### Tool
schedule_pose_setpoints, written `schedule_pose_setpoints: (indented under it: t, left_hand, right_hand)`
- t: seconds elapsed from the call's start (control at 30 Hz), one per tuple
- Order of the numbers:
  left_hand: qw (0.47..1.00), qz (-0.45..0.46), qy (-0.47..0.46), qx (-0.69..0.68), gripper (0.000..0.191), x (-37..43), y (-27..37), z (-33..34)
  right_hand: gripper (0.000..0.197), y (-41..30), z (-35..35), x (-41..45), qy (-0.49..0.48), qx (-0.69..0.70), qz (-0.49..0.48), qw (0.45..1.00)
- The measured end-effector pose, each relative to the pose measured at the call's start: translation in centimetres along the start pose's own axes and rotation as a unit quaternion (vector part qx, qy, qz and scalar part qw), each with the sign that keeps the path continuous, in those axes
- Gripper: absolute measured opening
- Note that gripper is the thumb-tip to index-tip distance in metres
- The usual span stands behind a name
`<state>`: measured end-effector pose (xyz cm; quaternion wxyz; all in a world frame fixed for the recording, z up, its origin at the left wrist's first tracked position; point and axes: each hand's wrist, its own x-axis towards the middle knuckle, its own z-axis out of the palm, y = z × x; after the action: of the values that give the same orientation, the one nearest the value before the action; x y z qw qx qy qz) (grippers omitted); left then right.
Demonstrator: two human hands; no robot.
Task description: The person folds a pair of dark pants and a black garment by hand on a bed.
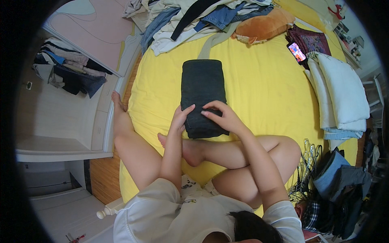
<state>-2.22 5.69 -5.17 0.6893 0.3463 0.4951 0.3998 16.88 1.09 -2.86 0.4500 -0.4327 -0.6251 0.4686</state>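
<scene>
A folded dark garment (203,82), black or very dark denim, makes a neat upright rectangle on the yellow bedsheet (267,91) before me. My left hand (181,117) grips its lower left edge, thumb on top and fingers hidden beneath. My right hand (223,115) rests over the lower right part, fingers bent and apart; thumb and fingertips lie at the cloth's surface without holding it. The garment's near edge lies just beyond my crossed leg.
Piled clothes (188,27) and an orange plush cushion (264,25) lie at the far side. A lit phone (297,52), folded white quilt (343,88), wire hangers (305,170) and folded jeans (329,173) line the right. An open wardrobe (60,121) stands left.
</scene>
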Motion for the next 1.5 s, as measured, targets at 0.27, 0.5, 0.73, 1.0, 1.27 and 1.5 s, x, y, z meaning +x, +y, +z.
schedule_pose_setpoints:
  t: [0.27,0.5,0.73,1.0,1.27,1.5]
  left_hand:
    - [0.993,0.007,0.024,0.113,0.067,1.0,-1.7,-1.8]
    - [0.943,0.036,0.020,0.331,0.104,-2.0,0.4,0.4]
    - [0.897,0.010,-0.065,0.437,0.128,-2.8,0.9,0.1]
    - [0.765,0.211,0.094,0.601,0.092,2.1,4.5,4.3]
    - [0.578,0.311,0.020,0.754,0.038,15.3,5.8,12.9]
    - [0.587,0.332,0.067,0.735,0.017,20.6,3.8,12.8]
  right_hand:
    - [0.055,1.7,-4.1,-1.9,0.113,-0.066,0.210,0.969]
    - [0.064,-2.0,-3.4,-4.5,-0.181,-0.344,0.335,0.858]
    - [0.017,-0.8,0.1,-4.8,-0.126,-0.498,0.322,0.795]
    - [0.013,-0.4,0.2,-5.5,-0.077,-0.505,0.265,0.817]
    - [0.013,-0.2,0.4,-4.8,-0.098,-0.521,0.270,0.804]
    - [0.010,-0.7,1.0,-5.2,-0.105,-0.493,0.234,0.831]
